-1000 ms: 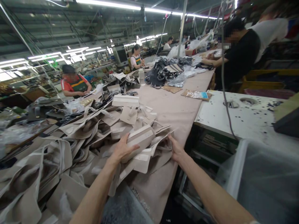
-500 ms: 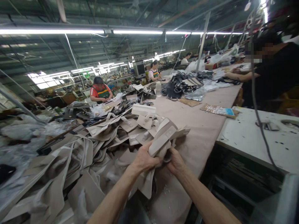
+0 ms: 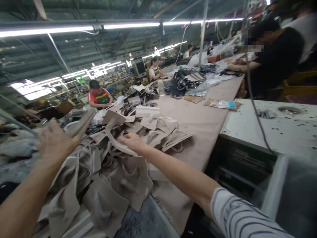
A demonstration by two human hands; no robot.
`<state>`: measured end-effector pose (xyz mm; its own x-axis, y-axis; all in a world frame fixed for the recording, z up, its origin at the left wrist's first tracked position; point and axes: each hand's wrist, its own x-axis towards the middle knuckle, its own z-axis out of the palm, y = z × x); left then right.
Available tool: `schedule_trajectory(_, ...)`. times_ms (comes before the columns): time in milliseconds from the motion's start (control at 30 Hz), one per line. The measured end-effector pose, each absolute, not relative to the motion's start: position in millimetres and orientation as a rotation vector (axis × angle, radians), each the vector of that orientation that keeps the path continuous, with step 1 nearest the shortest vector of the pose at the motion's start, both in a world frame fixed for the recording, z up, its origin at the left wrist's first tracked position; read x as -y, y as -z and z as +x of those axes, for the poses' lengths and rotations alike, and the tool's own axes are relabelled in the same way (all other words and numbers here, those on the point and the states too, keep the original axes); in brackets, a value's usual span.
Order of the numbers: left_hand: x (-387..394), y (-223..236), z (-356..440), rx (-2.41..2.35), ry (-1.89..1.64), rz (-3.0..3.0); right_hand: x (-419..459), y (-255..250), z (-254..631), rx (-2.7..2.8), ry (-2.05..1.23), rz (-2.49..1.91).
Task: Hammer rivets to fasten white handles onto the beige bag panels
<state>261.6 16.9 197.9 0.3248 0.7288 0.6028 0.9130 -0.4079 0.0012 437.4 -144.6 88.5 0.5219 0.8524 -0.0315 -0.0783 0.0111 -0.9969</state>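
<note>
My left hand [image 3: 55, 140], slightly blurred, is raised over the left side of the heap, gripping a stiff beige panel [image 3: 84, 124] between thumb and fingers. At the middle of the heap my right hand [image 3: 133, 143] is closed on a beige piece with a curved strap [image 3: 115, 142]; its fingertips are partly hidden. Below and around both hands lies a loose heap of beige bag panels [image 3: 106, 198], many with strap handles and white wrapping on them. More beige pieces [image 3: 178, 138] stick out to the right of my right hand.
The brown-covered table [image 3: 198, 122] runs away to the right, bearing a dark pile [image 3: 183, 81] and a flat packet [image 3: 221, 104]. A white worktop [image 3: 269, 129] adjoins it, with a hanging cable [image 3: 255, 102] in front. Co-workers sit beyond; a person in black [image 3: 279, 62] leans in at right.
My hands were together on a bundle of beige pieces at the table's middle. Now they are apart: the left has swung far left with a panel, the right has moved left onto the heap.
</note>
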Motion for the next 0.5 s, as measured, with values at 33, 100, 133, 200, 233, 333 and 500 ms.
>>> schedule_trajectory(33, -8.1, -179.5, 250.9, 1.37, 0.754, -2.291, 165.9, -66.6, 440.7, 0.768, -0.787, -1.419)
schedule_trajectory(100, 25.5, -133.9, 240.8, 1.185, 0.791, -2.39, 213.8, -19.1, 451.3, 0.822, -0.495, -1.619)
schedule_trajectory(133, 48.0, -108.4, 241.3, 1.096, 0.76, -2.495, 237.9, 5.0, 456.9, 0.784, -0.427, -1.71)
schedule_trajectory(200, 97.2, -55.2, 251.0, 0.995, 0.654, -2.707, 280.6, 51.5, 464.8, 0.689, -0.388, -1.865)
schedule_trajectory(233, 120.8, -28.5, 258.6, 0.952, 0.545, -2.823, 297.4, 73.2, 466.7, 0.663, -0.366, -1.92)
schedule_trajectory(333, 172.1, 44.7, 285.3, 0.87, 0.199, -3.064, 323.1, 125.4, 466.3, 0.631, -0.468, -1.991)
schedule_trajectory(500, 182.2, 108.6, 304.2, 0.905, 0.189, -2.985, 310.9, 147.1, 452.0, 0.711, -0.689, -1.767)
